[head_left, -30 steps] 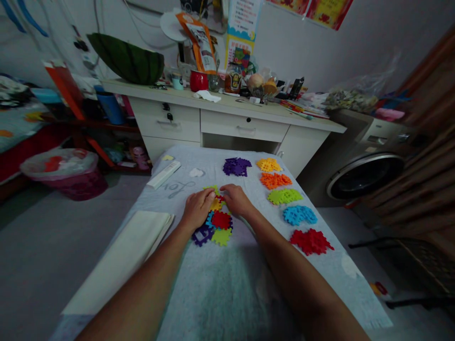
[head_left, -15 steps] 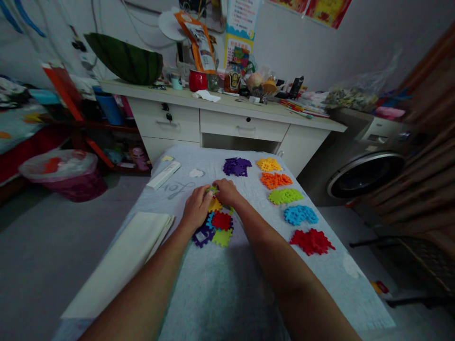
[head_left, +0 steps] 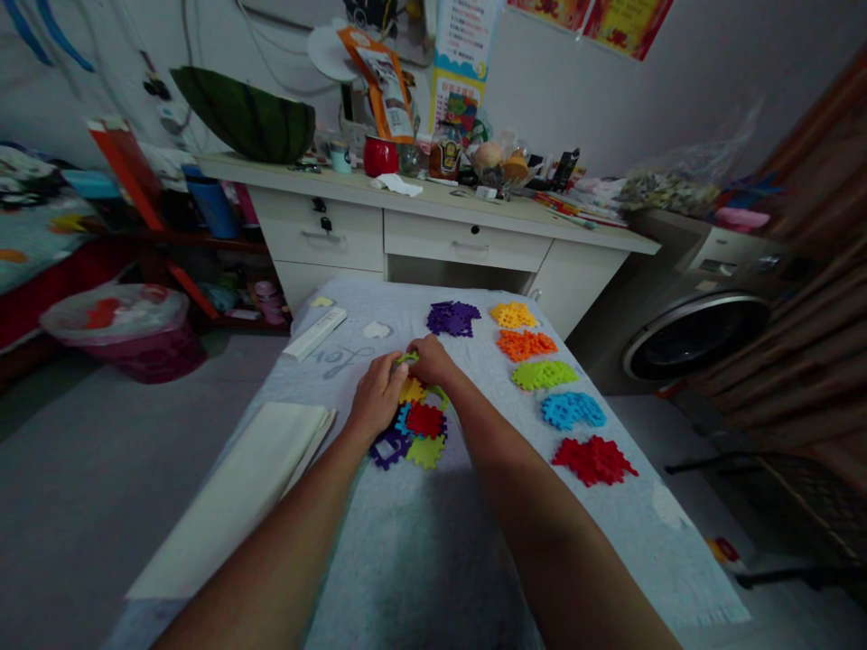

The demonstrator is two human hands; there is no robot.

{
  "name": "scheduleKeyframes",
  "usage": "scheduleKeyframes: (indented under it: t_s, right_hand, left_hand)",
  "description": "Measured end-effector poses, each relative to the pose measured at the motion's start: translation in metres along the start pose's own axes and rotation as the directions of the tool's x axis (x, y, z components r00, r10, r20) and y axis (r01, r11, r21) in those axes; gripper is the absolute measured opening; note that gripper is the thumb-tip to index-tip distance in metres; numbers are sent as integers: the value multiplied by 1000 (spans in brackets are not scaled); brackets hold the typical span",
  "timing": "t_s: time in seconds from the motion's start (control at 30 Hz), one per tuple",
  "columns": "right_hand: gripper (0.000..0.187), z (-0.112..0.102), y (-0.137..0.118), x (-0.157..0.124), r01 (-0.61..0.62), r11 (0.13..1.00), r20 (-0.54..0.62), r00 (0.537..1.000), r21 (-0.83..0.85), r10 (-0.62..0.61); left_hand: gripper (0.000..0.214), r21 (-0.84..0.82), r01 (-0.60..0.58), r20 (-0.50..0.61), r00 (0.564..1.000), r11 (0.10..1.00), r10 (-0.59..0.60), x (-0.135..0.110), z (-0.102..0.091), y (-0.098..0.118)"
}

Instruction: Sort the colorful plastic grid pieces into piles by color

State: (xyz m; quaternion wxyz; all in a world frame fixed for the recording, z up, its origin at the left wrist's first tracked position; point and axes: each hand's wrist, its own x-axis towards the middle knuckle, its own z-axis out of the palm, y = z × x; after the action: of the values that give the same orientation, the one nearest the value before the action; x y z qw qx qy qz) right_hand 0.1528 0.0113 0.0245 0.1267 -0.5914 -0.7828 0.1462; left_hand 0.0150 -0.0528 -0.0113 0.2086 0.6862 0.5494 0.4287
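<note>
A patch of joined interlocking plastic tiles (head_left: 418,424) in red, yellow, blue, purple and green lies on a pale cloth-covered table (head_left: 420,542). My left hand (head_left: 377,394) rests on its left side, fingers bent over the yellow tile. My right hand (head_left: 431,359) is at the far edge of the patch, pinching a small green tile (head_left: 407,358) together with the left fingertips. To the right lie sorted piles of tiles: purple (head_left: 452,318), yellow (head_left: 513,314), orange (head_left: 526,344), green (head_left: 544,374), blue (head_left: 573,410) and red (head_left: 594,459).
A folded cream cloth (head_left: 237,492) lies at the table's left edge, a white remote-like bar (head_left: 314,332) at the far left. Behind stands a cluttered white desk (head_left: 433,226) with a halved watermelon (head_left: 245,117). A washing machine (head_left: 697,316) is at the right, a pink bin (head_left: 122,329) at the left.
My right hand moved left and farther along the tile patch to meet the left fingertips at the green tile. The left hand shifted slightly forward.
</note>
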Motion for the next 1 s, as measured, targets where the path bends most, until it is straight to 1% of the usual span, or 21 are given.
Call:
scheduleKeyframes:
  t_s: [0.1, 0.23, 0.33, 0.37, 0.43, 0.5, 0.57, 0.67, 0.7, 0.73, 0.77, 0.83, 0.9, 1.0]
  right_hand:
    - [26, -7, 10, -6, 3, 993, -124, 992, 117, 12]
    - [20, -32, 32, -26, -13, 957, -246, 965, 291, 87]
    - [18, -56, 57, -49, -16, 923, -303, 942, 384, 143]
    - [18, -64, 67, -58, -26, 913, -300, 940, 407, 160]
    - [20, -79, 88, -76, -57, 905, -327, 922, 420, 210]
    - [21, -91, 110, -94, -117, 915, -391, 878, 385, 277]
    - [21, -100, 133, -109, -207, 911, -456, 813, 357, 363]
    - [21, -109, 164, -124, -327, 858, -518, 691, 397, 503]
    - [21, -111, 173, -127, -355, 838, -524, 660, 415, 539]
    - [21, -112, 181, -128, -380, 821, -520, 639, 427, 566]
    - [20, -113, 188, -128, -408, 804, -507, 627, 432, 591]
    - [20, -113, 198, -127, -469, 778, -468, 623, 418, 627]
    - [18, -112, 203, -125, -526, 768, -438, 631, 365, 640]
    - [15, -111, 204, -124, -584, 776, -443, 646, 237, 622]
  left_hand:
    - [46, 6, 8, 11, 1000, 1000, -9, 0, 0, -1]
    - [47, 21, 29, 39, 999, 999, -30, 0, -1, 1]
    - [46, 16, 39, 51, 998, 999, -39, 0, -1, 1]
    - [46, 13, 38, 52, 998, 999, -39, 0, 0, 1]
    - [46, 11, 33, 54, 998, 999, -34, 0, 0, 0]
    - [46, 16, 22, 57, 998, 1000, -23, 0, 1, -1]
    - [46, 28, 12, 64, 998, 1000, -13, 0, 0, -1]
    - [49, 48, 9, 78, 997, 999, -13, 0, -1, -1]
    - [50, 54, 10, 85, 996, 998, -15, 0, -1, -1]
    - [51, 58, 11, 89, 996, 998, -17, 0, -1, -1]
    - [51, 63, 11, 91, 996, 998, -16, 0, -1, -1]
    - [50, 69, 4, 88, 996, 998, -10, 0, -1, -2]
    - [49, 74, -6, 85, 996, 997, 0, 0, 0, -3]
    - [50, 87, -10, 92, 996, 996, 2, 0, 0, -4]
